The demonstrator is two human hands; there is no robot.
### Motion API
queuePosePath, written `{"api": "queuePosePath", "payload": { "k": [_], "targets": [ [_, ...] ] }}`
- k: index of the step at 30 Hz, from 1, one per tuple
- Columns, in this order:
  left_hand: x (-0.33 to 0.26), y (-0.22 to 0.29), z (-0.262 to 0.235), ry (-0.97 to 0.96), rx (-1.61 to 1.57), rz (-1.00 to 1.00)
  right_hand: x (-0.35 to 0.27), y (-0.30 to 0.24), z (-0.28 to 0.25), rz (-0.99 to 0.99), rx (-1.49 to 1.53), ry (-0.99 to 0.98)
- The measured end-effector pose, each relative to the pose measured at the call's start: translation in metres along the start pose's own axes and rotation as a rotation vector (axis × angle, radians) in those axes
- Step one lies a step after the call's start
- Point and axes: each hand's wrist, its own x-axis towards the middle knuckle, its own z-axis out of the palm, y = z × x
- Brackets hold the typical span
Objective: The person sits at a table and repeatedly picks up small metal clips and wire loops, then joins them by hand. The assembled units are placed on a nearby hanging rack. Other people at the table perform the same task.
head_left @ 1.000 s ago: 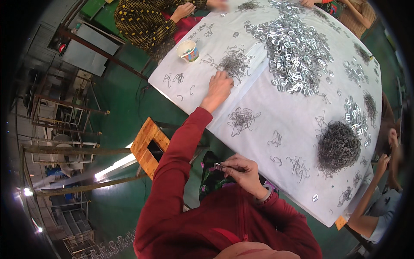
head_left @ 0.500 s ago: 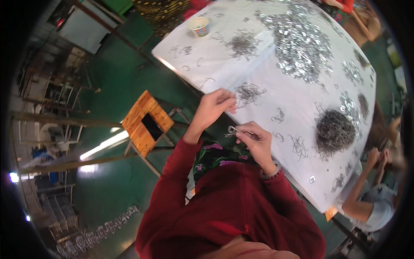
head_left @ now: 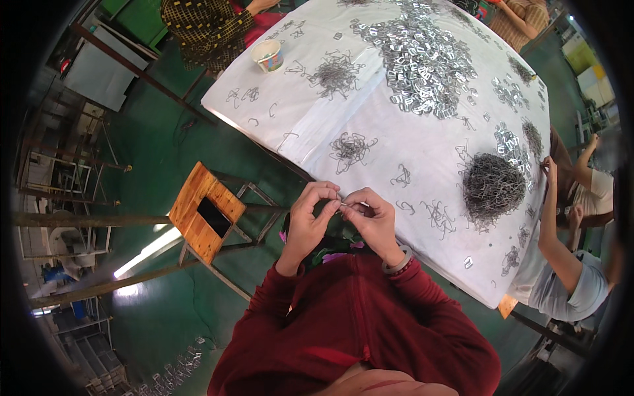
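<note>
My left hand (head_left: 310,216) and my right hand (head_left: 372,219) meet in front of me, just off the near edge of the white-covered table (head_left: 396,142). Both are closed, thumb against fingers, their fingertips almost touching. The right hand grips a small metal buckle, mostly hidden behind the fingers now. What the left fingertips pinch is too small and covered to make out. Closest on the tabletop lies a small pile of bent wire hooks (head_left: 351,149). A few more loose wire hooks (head_left: 438,218) lie to the right of my right hand.
A large heap of shiny metal buckles (head_left: 422,72) spreads at the back, and a dense mound of wire hooks (head_left: 494,189) sits at right. A paper cup (head_left: 267,56) stands far left. A wooden stool (head_left: 205,211) bears a black phone (head_left: 214,217). Other people sit around the table.
My left hand has come away from beside the wire pile and moved down to the right hand. Their fingertips are now together. The whole view has shifted slightly.
</note>
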Motion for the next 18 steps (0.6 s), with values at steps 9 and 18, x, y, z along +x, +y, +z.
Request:
{"api": "queuePosePath", "payload": {
  "k": [9, 18],
  "targets": [
    [-0.001, 0.003, -0.007, -0.048, -0.034, -0.105, 0.079, -0.029, -0.096, -0.074, -0.321, 0.041],
    [-0.011, 0.000, -0.008, 0.028, -0.068, -0.145, 0.216, 0.046, -0.242, -0.430, -1.455, 0.231]
  ]
}}
